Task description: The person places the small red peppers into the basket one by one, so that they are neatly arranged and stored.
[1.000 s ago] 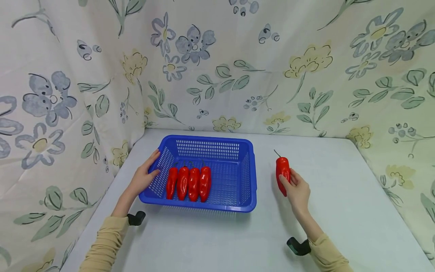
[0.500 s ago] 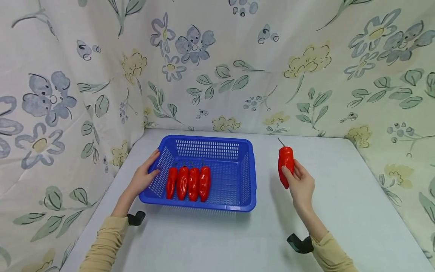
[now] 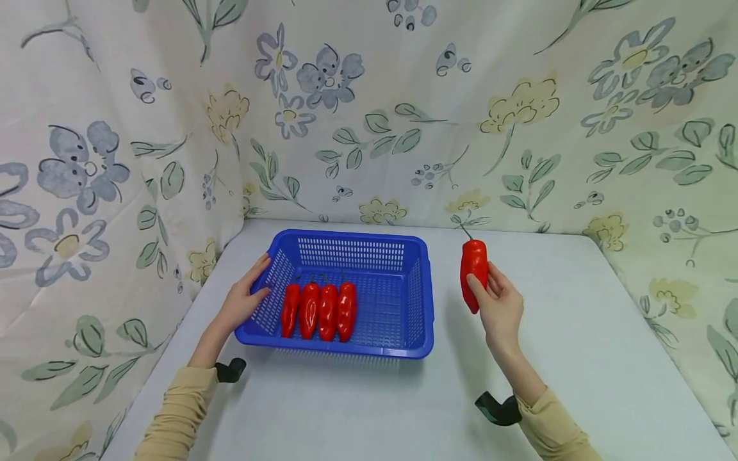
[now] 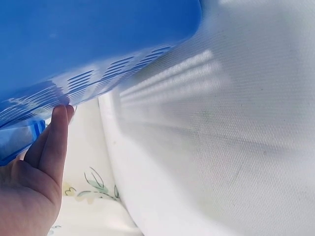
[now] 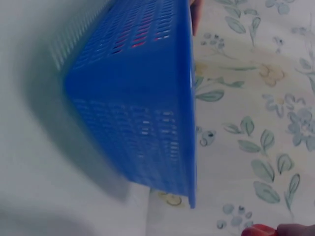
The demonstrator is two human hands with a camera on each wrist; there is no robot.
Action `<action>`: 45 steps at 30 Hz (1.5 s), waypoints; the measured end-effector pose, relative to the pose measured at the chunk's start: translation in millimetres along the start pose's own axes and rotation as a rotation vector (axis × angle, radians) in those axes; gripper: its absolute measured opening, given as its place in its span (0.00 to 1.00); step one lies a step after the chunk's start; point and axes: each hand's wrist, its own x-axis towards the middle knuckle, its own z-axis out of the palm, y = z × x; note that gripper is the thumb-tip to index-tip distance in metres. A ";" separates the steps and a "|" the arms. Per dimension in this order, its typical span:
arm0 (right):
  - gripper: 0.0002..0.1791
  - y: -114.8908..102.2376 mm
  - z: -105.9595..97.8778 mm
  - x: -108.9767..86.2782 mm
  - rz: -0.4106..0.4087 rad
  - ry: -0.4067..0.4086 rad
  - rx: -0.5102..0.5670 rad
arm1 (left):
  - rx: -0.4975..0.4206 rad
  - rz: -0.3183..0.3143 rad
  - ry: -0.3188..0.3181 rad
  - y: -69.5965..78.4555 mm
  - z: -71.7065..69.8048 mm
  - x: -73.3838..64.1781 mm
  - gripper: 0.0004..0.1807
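Note:
My right hand (image 3: 500,307) pinches a glossy red chili pepper (image 3: 475,259) with a thin dark stem. It is held to the right of the blue plastic basket (image 3: 346,350), stem end up and above the tabletop. Only a red tip (image 5: 259,230) and a fingertip (image 5: 295,229) show at the bottom of the right wrist view. My left hand (image 3: 242,301) grips the basket's left side, thumb over the rim. In the left wrist view the left hand's fingers (image 4: 58,132) touch the slotted outer wall. Several red peppers (image 3: 328,312) lie side by side in the basket's left half.
A white tabletop (image 3: 357,410) spreads under everything. Floral cloth (image 3: 369,96) hangs behind it and along both sides. Bare basket floor (image 3: 380,307) shows to the right of the peppers lying there. Dark wrist mounts (image 3: 498,410) jut from both sleeves.
My right hand has raised the pepper from lower down, first drifting slightly right, then left towards the basket. My left hand and the peppers in the basket stay in place.

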 end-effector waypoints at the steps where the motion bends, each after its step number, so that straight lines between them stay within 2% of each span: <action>1: 0.34 -1.1 2.8 -0.3 -0.003 -0.004 0.008 | -0.001 -0.002 -0.002 -0.4 -0.2 -0.2 0.34; 20: 0.32 -25.0 51.5 -11.0 -0.059 -0.086 0.147 | -0.014 0.017 0.002 -1.0 1.3 -0.4 0.34; 27: 0.32 -31.6 71.0 -16.6 -0.060 -0.118 0.213 | -0.018 0.006 0.003 1.1 2.0 1.5 0.34; 28: 0.32 -31.9 74.0 -17.1 -0.060 -0.122 0.224 | -0.019 0.010 0.004 2.1 1.8 1.1 0.34; 30: 0.32 -32.7 79.7 -18.6 -0.059 -0.133 0.244 | -0.030 -0.002 -0.005 13.4 -1.0 -0.9 0.34; 32: 0.32 -33.8 85.3 -20.2 -0.059 -0.140 0.258 | -0.031 0.003 -0.006 14.5 -1.3 -0.7 0.34; 35: 0.33 -35.7 92.1 -23.5 -0.047 -0.149 0.267 | -0.043 -0.010 -0.011 28.9 -4.1 -2.6 0.33; 37: 0.33 -36.8 96.0 -25.6 -0.039 -0.150 0.269 | -0.038 -0.006 -0.009 29.8 -4.0 -3.0 0.33; 39: 0.33 -37.1 99.4 -27.3 -0.031 -0.154 0.275 | -0.041 -0.015 -0.012 41.0 -6.2 -5.6 0.32; 43: 0.33 -34.4 106.3 -29.3 -0.025 -0.154 0.275 | -0.039 -0.017 -0.016 40.5 -7.0 -6.5 0.32; 45: 0.33 -30.9 109.5 -29.7 -0.020 -0.153 0.262 | -0.045 -0.018 -0.013 32.1 -5.1 -4.8 0.32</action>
